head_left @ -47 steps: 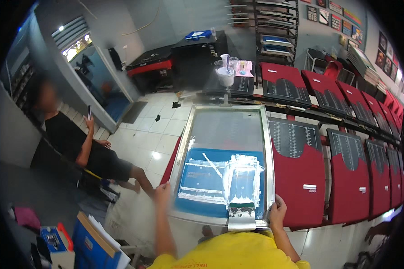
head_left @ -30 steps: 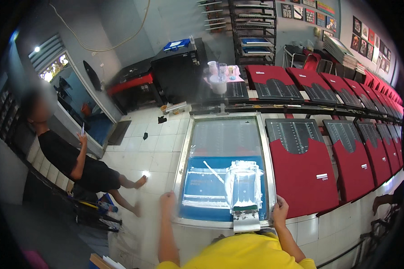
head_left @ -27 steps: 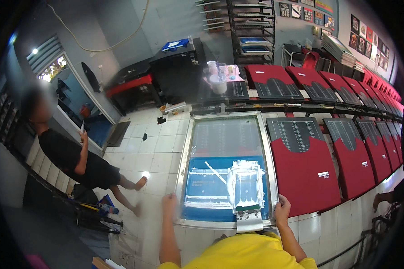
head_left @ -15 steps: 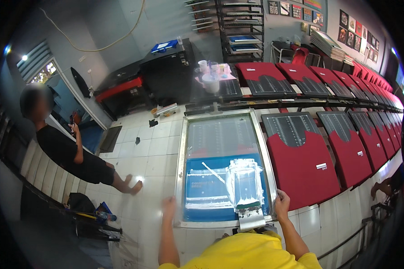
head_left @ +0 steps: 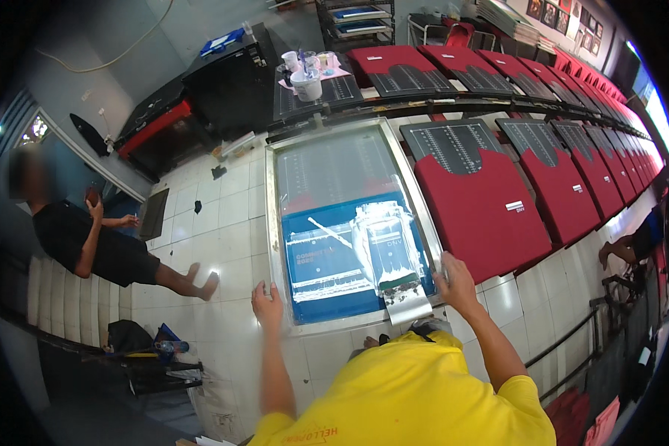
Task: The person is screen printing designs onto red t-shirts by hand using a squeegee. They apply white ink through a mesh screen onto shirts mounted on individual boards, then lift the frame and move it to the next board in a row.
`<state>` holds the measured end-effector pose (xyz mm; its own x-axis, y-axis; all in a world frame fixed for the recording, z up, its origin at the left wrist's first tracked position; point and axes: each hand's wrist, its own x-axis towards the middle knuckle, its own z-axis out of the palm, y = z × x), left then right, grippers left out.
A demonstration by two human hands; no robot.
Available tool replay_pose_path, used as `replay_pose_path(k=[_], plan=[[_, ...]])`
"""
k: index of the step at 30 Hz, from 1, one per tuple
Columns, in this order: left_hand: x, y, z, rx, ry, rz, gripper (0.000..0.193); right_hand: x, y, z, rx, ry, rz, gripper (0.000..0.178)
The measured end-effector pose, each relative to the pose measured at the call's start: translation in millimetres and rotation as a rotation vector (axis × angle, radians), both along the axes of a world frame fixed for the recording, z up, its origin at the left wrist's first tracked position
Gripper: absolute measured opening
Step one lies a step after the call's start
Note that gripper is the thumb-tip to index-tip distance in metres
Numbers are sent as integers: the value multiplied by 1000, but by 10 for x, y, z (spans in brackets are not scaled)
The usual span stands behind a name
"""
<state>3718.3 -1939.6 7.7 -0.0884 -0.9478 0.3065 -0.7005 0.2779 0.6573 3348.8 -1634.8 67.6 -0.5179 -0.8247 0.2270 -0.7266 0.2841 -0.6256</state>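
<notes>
A screen-printing frame (head_left: 274, 245) with a pale metal border lies tilted over a printing board. Its mesh is clear at the far end and blue at the near end (head_left: 327, 293), with white ink smeared over it. A squeegee with a metal holder (head_left: 409, 303) rests in the ink at the near right corner, overhanging the frame's near edge. Beside the frame's left edge, my left hand (head_left: 267, 303) is raised with fingers apart, holding nothing. My right hand (head_left: 457, 284) is at the near right edge, fingers spread and fingertips at the border, not wrapped round it.
Red shirts lie on printing boards (head_left: 483, 208) in two rows to the right. White ink tubs (head_left: 306, 85) stand on a board beyond the frame. A person in black (head_left: 97, 238) stands at left on the tiled floor. Another person's hand (head_left: 617, 249) shows at far right.
The view has shifted, so the frame appears higher and further left. My left hand's fingers now show apart beside the frame. The right hand has loosened at the frame's edge.
</notes>
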Motion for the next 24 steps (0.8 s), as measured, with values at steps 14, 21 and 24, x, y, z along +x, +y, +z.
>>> replay_pose_path(k=[14, 21, 24], plan=[[-1442, 1658, 843, 151, -42, -1083, 43, 279, -274, 295, 167, 402, 511, 43], [-1425, 1780, 855, 8, -206, -1060, 48, 326, -204, 57, 1, 466, 439, 23], [-1667, 1479, 681, -115, -256, -1014, 46, 145, -496, -19, 36, 510, 409, 18]])
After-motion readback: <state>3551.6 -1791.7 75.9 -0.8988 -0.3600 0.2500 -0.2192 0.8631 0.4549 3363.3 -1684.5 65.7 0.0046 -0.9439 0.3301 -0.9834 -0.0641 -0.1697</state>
